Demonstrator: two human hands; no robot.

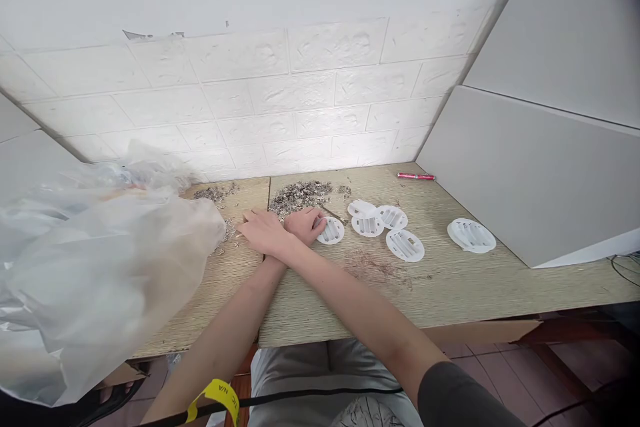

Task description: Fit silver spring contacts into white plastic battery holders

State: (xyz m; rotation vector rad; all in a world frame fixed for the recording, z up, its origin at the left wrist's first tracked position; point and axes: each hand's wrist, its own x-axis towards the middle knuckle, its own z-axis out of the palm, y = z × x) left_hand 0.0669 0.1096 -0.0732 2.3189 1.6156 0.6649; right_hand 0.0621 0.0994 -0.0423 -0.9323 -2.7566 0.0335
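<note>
My forearms cross over the table, the right one on top. My left hand (303, 224) has its fingers curled at the left edge of a round white plastic battery holder (331, 231), which rests on the table. My right hand (263, 232) reaches across to the left, its fingertips pressed together beside scattered small metal pieces (231, 230); whatever is between them is too small to make out. A larger heap of small metal pieces (301, 195) lies just behind my hands. Several more white battery holders (405, 245) lie to the right, some overlapping.
A big translucent plastic bag (100, 260) bulges over the table's left side. A red pen (416, 176) lies near the back right. Farther right is a stack of white discs (471, 235) beside a grey panel (540, 173). A white brick-patterned wall (310, 93) closes the back.
</note>
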